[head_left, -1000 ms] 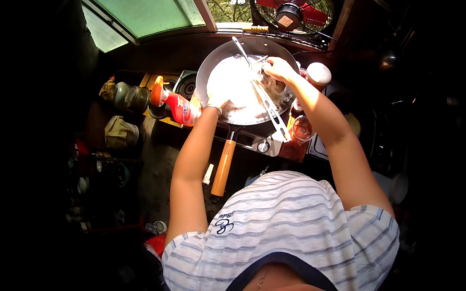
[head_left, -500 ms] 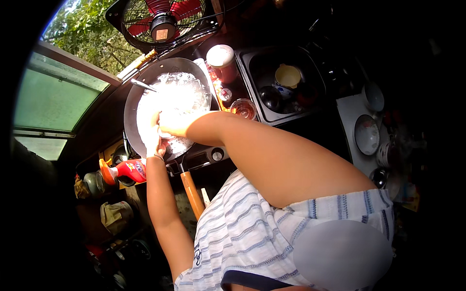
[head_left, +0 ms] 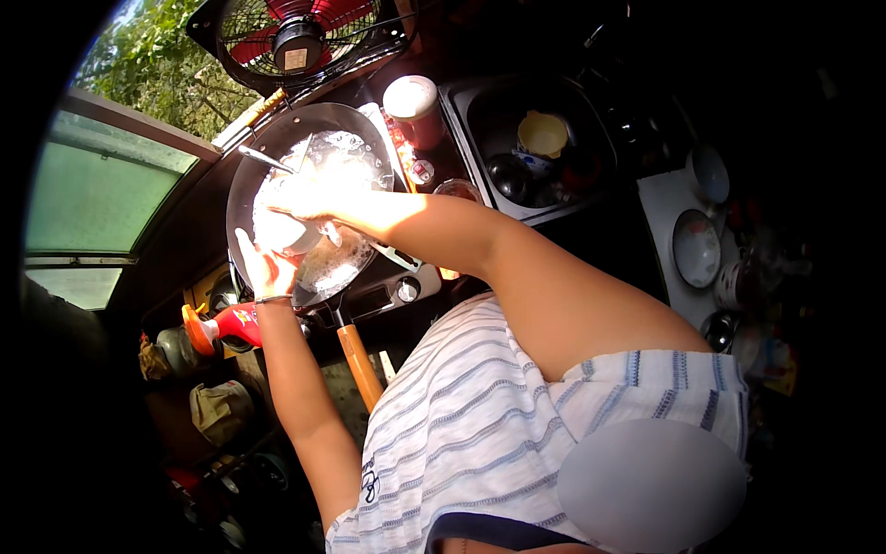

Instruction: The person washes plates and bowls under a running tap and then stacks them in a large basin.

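A dark wok (head_left: 242,198) with foamy, glaring water (head_left: 341,263) in it sits on a stove, its wooden handle (head_left: 358,365) toward me. Inside its left part my left hand (head_left: 269,270) is closed on the side of a pale bowl (head_left: 292,238), thumb raised along the edge. My right hand (head_left: 314,205) reaches in from the right and lies over the bowl. Strong sunlight washes out its fingers, so whether it holds anything is hidden. A metal utensil handle (head_left: 263,159) leans over the wok's far left rim.
Right of the wok stand a lidded pink container (head_left: 414,111) and a sink (head_left: 475,175) holding a yellow bowl (head_left: 543,135). More bowls (head_left: 697,247) are farther right. A red spray bottle (head_left: 238,325) is at left, below an open window (head_left: 111,185). A caged fan (head_left: 297,42) hangs beyond.
My hands have moved slightly apart, the left one lower and left along the wok. The pale bowl between them now shows more clearly. The whole view has shifted a little.
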`<state>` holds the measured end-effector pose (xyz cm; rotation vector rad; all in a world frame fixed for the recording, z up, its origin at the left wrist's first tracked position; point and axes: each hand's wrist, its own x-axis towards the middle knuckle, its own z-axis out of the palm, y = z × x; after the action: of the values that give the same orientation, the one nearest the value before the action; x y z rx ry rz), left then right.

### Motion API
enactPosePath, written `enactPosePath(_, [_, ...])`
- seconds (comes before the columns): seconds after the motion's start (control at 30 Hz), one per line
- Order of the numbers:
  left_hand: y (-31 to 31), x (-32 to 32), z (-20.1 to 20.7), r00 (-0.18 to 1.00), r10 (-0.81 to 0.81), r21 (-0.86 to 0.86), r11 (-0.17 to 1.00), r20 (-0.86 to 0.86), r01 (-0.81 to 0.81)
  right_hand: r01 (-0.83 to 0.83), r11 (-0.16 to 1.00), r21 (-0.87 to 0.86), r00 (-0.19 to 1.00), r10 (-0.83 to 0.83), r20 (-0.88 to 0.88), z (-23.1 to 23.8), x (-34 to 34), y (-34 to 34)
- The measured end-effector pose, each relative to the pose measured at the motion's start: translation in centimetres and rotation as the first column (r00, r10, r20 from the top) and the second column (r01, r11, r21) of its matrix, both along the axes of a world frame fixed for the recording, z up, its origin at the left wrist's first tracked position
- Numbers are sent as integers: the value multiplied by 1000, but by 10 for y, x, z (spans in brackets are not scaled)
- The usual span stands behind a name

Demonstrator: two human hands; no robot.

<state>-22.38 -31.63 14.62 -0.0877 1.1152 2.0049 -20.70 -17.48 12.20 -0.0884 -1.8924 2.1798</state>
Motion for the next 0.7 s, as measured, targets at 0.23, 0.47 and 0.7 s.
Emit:
enactPosePath(0.23, [-3,12,-1,992,96,221,972,-87,-75,102,988,-120,995,-99,30,19,28,36])
enactPosePath(0.47, [19,18,-25,859,218,71,975,-463,-209,147,911,385,950,-23,-310,39,59,13])
enactPosePath(0.7, [10,29,-17,290,-219,-279,942,-932,-188,13,664,748,994,75,-83,37,17,21])
